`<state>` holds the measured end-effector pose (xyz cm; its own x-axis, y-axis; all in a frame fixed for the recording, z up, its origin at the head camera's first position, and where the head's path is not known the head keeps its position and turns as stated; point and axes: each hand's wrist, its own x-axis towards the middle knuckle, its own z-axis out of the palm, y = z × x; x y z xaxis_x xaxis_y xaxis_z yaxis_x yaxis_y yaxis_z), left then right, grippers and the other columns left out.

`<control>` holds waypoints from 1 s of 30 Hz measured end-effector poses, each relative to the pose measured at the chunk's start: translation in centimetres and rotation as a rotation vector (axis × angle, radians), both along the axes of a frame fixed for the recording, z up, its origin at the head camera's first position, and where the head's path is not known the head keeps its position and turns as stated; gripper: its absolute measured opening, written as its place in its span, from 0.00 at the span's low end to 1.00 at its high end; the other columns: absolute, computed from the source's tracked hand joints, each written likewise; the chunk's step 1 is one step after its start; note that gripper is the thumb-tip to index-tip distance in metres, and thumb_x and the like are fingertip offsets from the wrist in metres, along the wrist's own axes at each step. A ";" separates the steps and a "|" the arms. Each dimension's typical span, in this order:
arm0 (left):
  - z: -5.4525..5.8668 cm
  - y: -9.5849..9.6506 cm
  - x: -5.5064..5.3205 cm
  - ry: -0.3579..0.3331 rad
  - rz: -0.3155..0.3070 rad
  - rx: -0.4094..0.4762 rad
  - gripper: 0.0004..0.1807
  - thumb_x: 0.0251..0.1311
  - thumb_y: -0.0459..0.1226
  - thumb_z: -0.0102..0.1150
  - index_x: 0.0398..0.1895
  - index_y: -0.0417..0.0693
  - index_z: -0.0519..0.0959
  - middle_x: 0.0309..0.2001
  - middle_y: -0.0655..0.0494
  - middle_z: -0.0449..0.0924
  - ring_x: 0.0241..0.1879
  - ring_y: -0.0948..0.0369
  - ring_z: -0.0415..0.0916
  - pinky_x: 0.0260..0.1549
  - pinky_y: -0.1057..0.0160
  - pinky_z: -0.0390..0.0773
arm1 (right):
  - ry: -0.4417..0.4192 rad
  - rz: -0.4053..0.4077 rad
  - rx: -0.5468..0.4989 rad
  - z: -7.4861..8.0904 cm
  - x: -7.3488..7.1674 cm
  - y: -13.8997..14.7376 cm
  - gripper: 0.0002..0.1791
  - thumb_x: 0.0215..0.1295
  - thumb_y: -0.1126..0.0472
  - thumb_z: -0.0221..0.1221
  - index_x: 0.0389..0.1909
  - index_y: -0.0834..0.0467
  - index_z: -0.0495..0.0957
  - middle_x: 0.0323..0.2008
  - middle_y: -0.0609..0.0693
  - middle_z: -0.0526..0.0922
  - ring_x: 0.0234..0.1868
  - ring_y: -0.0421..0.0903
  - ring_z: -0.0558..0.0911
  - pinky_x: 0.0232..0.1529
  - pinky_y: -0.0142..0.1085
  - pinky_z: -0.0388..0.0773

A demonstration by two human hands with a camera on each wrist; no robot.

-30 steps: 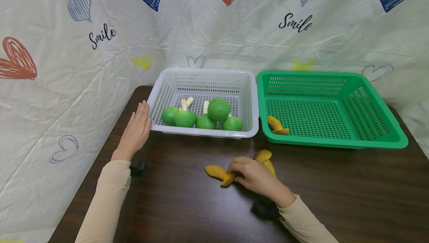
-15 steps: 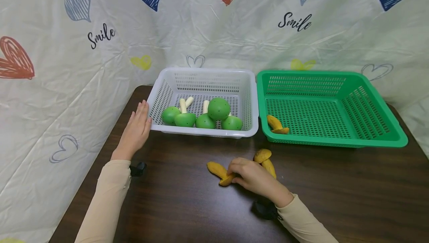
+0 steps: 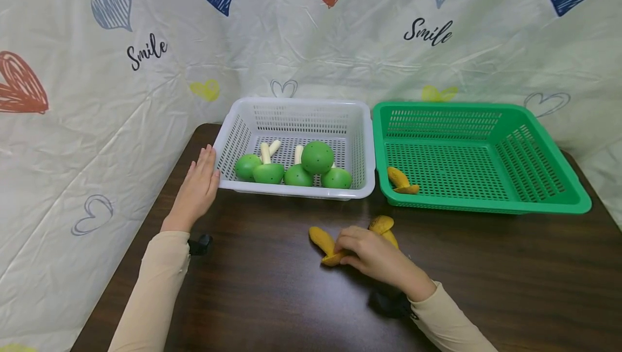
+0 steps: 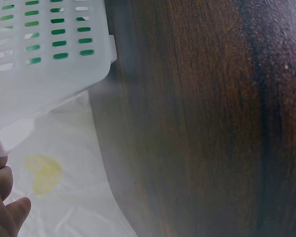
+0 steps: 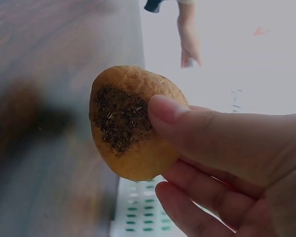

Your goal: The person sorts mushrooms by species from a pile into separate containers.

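My right hand (image 3: 371, 255) pinches a yellow toy mushroom (image 3: 322, 241) by its cap, low over the table's middle. In the right wrist view, thumb and fingers hold the mushroom's round cap (image 5: 133, 133), which has a dark speckled patch. Just behind that hand lies a second yellow mushroom (image 3: 382, 225), partly covered by it. My left hand (image 3: 193, 190) rests with straight fingers along the left side of the white basket (image 3: 296, 191). Several green-capped mushrooms (image 3: 269, 174) with white stems lie in that basket.
The green basket (image 3: 486, 205) stands right beside the white one, with one yellow mushroom (image 3: 402, 182) in its front left corner. Both baskets sit toward the back of the dark wood table (image 3: 262, 287). A white cloth with printed hearts (image 3: 311, 49) hangs behind.
The mushroom in my right hand has turned, its stem end swinging up and to the right. My left hand and the baskets have stayed in place.
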<state>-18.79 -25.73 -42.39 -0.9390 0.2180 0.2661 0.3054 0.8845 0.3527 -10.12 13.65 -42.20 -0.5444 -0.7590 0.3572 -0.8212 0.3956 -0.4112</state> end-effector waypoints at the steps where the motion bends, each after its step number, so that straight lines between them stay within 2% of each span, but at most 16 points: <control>1: 0.0 0.0 0.0 -0.002 0.000 0.001 0.31 0.72 0.39 0.38 0.72 0.33 0.47 0.73 0.41 0.44 0.73 0.50 0.39 0.66 0.42 0.46 | 0.004 -0.002 -0.003 0.2 0.0 0.2 0.13 0.44 0.70 0.71 0.30 0.57 0.79 0.32 0.44 0.77 0.34 0.38 0.76 0.36 0.31 0.77; 6: 0.0 0.0 0.0 0.000 0.000 0.003 0.31 0.72 0.39 0.37 0.72 0.33 0.47 0.73 0.42 0.43 0.73 0.50 0.39 0.67 0.45 0.43 | 0.034 -0.029 -0.009 1.4 0.1 1.1 0.14 0.43 0.70 0.72 0.30 0.56 0.79 0.32 0.43 0.78 0.35 0.38 0.77 0.36 0.32 0.78; 13: -0.2 -0.1 -0.1 0.004 -0.004 0.005 0.31 0.72 0.40 0.36 0.72 0.32 0.47 0.73 0.42 0.43 0.73 0.50 0.39 0.67 0.44 0.44 | 0.094 -0.063 -0.058 2.5 0.2 2.3 0.15 0.41 0.69 0.73 0.30 0.56 0.79 0.33 0.42 0.78 0.35 0.39 0.77 0.35 0.33 0.77; 21: -0.3 -0.1 -0.1 0.001 -0.002 0.011 0.31 0.72 0.40 0.36 0.72 0.33 0.47 0.73 0.41 0.44 0.73 0.50 0.38 0.68 0.47 0.42 | 0.065 -0.081 -0.120 4.1 0.2 4.0 0.18 0.38 0.70 0.73 0.33 0.56 0.79 0.35 0.42 0.78 0.36 0.38 0.76 0.42 0.21 0.69; 24: -0.3 -0.1 0.0 0.003 -0.002 0.009 0.31 0.72 0.39 0.37 0.72 0.33 0.47 0.73 0.41 0.43 0.73 0.51 0.38 0.67 0.46 0.43 | 0.058 -0.089 -0.124 4.6 0.2 4.7 0.20 0.37 0.71 0.73 0.33 0.55 0.79 0.35 0.42 0.79 0.36 0.38 0.76 0.42 0.20 0.69; 25: -0.3 -0.1 0.0 0.003 -0.002 0.009 0.31 0.72 0.39 0.37 0.72 0.33 0.47 0.73 0.42 0.43 0.73 0.51 0.38 0.67 0.46 0.43 | 0.056 -0.091 -0.128 4.7 0.1 4.9 0.19 0.38 0.71 0.73 0.34 0.55 0.79 0.35 0.42 0.79 0.36 0.38 0.76 0.42 0.20 0.69; 27: -0.3 -0.1 0.0 0.002 -0.003 0.006 0.31 0.72 0.39 0.37 0.72 0.33 0.47 0.74 0.43 0.42 0.73 0.51 0.38 0.67 0.45 0.44 | 0.060 -0.094 -0.140 4.9 0.1 5.3 0.14 0.46 0.64 0.71 0.34 0.55 0.79 0.36 0.41 0.79 0.36 0.38 0.76 0.41 0.20 0.69; 29: -0.3 -0.1 -0.1 0.003 -0.002 0.002 0.31 0.72 0.39 0.37 0.72 0.33 0.47 0.74 0.43 0.42 0.73 0.51 0.38 0.66 0.44 0.45 | 0.073 -0.098 -0.158 5.1 0.1 5.6 0.08 0.56 0.55 0.65 0.35 0.54 0.79 0.36 0.41 0.79 0.36 0.38 0.76 0.40 0.21 0.70; 30: -0.3 -0.1 -0.1 0.004 -0.002 0.003 0.31 0.72 0.39 0.37 0.72 0.33 0.47 0.74 0.42 0.42 0.73 0.51 0.38 0.66 0.43 0.45 | 0.084 -0.103 -0.167 5.2 0.1 5.7 0.10 0.60 0.51 0.60 0.35 0.53 0.79 0.35 0.42 0.79 0.36 0.38 0.77 0.40 0.21 0.71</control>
